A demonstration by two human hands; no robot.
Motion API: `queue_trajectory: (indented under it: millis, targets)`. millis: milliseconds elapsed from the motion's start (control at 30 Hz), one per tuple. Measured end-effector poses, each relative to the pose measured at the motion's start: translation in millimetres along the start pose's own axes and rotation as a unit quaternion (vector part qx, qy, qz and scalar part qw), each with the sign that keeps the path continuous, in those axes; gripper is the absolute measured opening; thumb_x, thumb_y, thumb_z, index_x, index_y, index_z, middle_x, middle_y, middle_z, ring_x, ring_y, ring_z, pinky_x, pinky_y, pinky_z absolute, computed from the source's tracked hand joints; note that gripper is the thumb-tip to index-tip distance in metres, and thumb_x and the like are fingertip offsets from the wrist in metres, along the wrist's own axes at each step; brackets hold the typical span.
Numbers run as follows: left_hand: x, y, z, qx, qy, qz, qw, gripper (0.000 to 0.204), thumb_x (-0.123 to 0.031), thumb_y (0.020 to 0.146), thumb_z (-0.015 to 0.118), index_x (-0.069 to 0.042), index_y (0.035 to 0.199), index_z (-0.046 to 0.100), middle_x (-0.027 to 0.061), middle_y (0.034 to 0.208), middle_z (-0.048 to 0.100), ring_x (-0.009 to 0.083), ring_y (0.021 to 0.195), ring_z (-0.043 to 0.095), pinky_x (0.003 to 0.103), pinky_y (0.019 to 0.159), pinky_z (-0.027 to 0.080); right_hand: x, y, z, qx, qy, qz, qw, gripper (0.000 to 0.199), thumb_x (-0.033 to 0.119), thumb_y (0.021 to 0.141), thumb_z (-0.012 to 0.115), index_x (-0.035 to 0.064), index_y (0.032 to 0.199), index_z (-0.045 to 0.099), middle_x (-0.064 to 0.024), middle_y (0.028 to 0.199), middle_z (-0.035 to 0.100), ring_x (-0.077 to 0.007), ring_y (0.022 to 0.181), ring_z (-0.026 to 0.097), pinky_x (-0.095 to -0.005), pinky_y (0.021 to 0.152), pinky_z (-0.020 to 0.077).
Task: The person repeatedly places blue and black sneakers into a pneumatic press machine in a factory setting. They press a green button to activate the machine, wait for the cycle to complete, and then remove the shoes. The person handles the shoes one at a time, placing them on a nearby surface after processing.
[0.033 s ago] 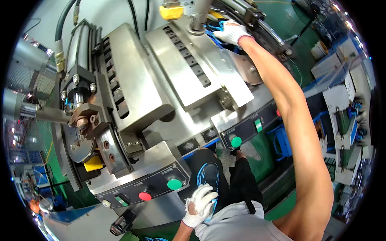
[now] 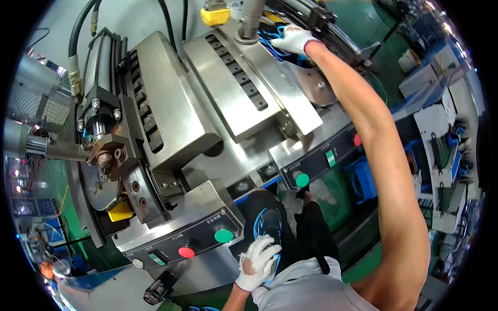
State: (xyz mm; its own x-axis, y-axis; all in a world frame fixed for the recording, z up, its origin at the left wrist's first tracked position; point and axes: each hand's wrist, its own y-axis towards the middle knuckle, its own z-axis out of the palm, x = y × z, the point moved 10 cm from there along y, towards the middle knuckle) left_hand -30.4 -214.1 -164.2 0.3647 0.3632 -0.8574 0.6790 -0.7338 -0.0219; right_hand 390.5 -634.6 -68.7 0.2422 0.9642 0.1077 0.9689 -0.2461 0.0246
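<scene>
My left hand [image 2: 258, 262], in a white glove, holds a black shoe with blue trim [image 2: 268, 224] close to my body, below the machine's front panel. My right arm stretches far up over the steel machine [image 2: 171, 103]. Its gloved hand [image 2: 294, 40] grips a blue and black shoe part [image 2: 270, 39] at the machine's far station, next to a grey upright column [image 2: 249, 20]. My fingers hide most of that part.
The near control panel carries a green button [image 2: 223, 236] and a red button [image 2: 186, 252]. A second panel has a green button [image 2: 302, 180]. A yellow block [image 2: 120, 211] sits under the left clamp head. Blue bins [image 2: 363, 179] stand at the right.
</scene>
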Motion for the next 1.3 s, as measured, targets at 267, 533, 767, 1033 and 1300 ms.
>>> queue_trajectory:
  millis: [267, 533, 767, 1033, 1300]
  targets:
    - [10.5, -8.0, 3.2, -0.018, -0.002, -0.005, 1.000, 0.039, -0.005, 0.081, 0.075, -0.012, 0.120, 0.074, 0.0154, 0.134, 0.063, 0.0406, 0.132, 0.057, 0.050, 0.114, 0.046, 90.4, -281.5, -48.5, -0.175, 0.353, -0.160, 0.905, 0.073, 0.044, 0.095, 0.069, -0.0042, 0.147, 0.052, -0.0306, 0.146, 0.057, -0.0424, 0.138, 0.055, -0.0522, 0.120, 0.0393]
    - [-19.1, 12.5, 25.2, -0.018, -0.045, 0.035, 0.998, 0.029, 0.000, 0.093, 0.064, -0.007, 0.120, 0.073, 0.0171, 0.130, 0.064, 0.0357, 0.131, 0.059, 0.044, 0.113, 0.046, 67.8, -392.6, 115.3, -0.089, 0.217, -0.058, 0.970, 0.099, 0.056, 0.095, 0.065, -0.0024, 0.165, 0.026, -0.0295, 0.171, 0.023, -0.0505, 0.158, 0.019, -0.0547, 0.131, 0.0114]
    - [-85.0, 62.3, 61.3, -0.081, -0.046, 0.032, 0.995, 0.022, 0.002, 0.098, 0.060, -0.001, 0.118, 0.069, 0.0163, 0.126, 0.063, 0.0307, 0.121, 0.063, 0.041, 0.108, 0.048, 11.0, -613.5, 77.0, -0.037, 0.401, 0.038, 0.914, 0.114, 0.041, 0.084, 0.084, -0.0040, 0.166, 0.020, -0.0273, 0.172, 0.020, -0.0414, 0.162, 0.017, -0.0467, 0.131, 0.0209]
    - [-357.2, 114.2, 200.9, 0.099, -0.117, 0.406, 0.901, 0.049, 0.004, 0.084, 0.077, -0.006, 0.131, 0.068, 0.0241, 0.148, 0.054, 0.0434, 0.140, 0.053, 0.050, 0.117, 0.044, -119.0, -697.9, -44.0, -0.372, 0.368, 0.276, 0.806, 0.099, 0.028, 0.087, 0.083, -0.0026, 0.162, 0.027, -0.0252, 0.158, 0.045, -0.0385, 0.147, 0.046, -0.0457, 0.125, 0.0351]
    - [-326.5, 113.5, 246.3, 0.163, -0.032, 0.436, 0.884, 0.057, -0.004, 0.080, 0.085, -0.005, 0.134, 0.065, 0.0258, 0.147, 0.054, 0.0504, 0.139, 0.051, 0.055, 0.116, 0.044, -460.6, -689.2, -75.6, -0.555, 0.215, 0.428, 0.681, 0.098, 0.048, 0.084, 0.083, -0.0034, 0.156, 0.041, -0.0265, 0.141, 0.064, -0.0388, 0.132, 0.062, -0.0442, 0.114, 0.0456]
